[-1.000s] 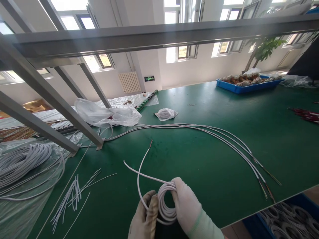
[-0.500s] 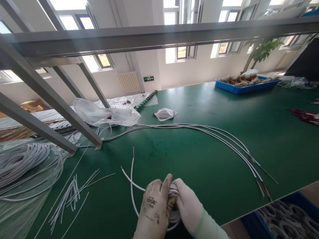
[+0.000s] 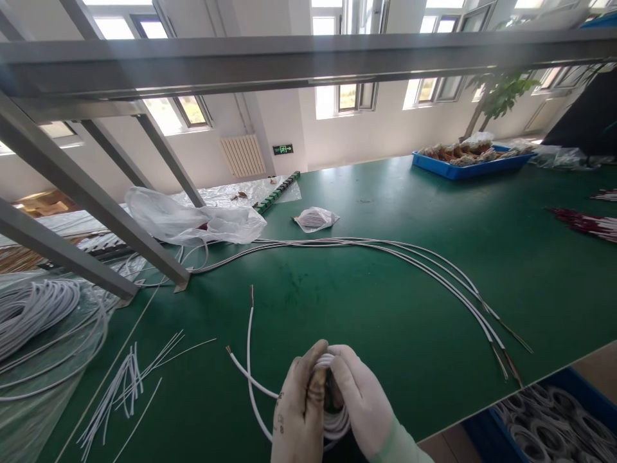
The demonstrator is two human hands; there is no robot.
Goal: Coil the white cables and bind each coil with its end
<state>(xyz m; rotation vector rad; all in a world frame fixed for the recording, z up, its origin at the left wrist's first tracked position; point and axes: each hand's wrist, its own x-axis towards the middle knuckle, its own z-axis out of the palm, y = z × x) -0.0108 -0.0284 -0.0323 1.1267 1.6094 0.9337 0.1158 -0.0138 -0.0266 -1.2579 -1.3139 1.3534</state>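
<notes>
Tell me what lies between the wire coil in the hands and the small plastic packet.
Head view: long white cables cross just before the packet; from the coil up to them, bare green table.

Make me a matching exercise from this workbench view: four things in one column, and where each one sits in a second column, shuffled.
Things
1. cable coil
2. blue tray
3. small bag
4. cut strips

Places
A. far right end of the green table
B. gripped between the left hand and the right hand
C. near left part of the green table
D. mid-table, just beyond the long cables

Pairs: 1-B, 2-A, 3-D, 4-C
</notes>
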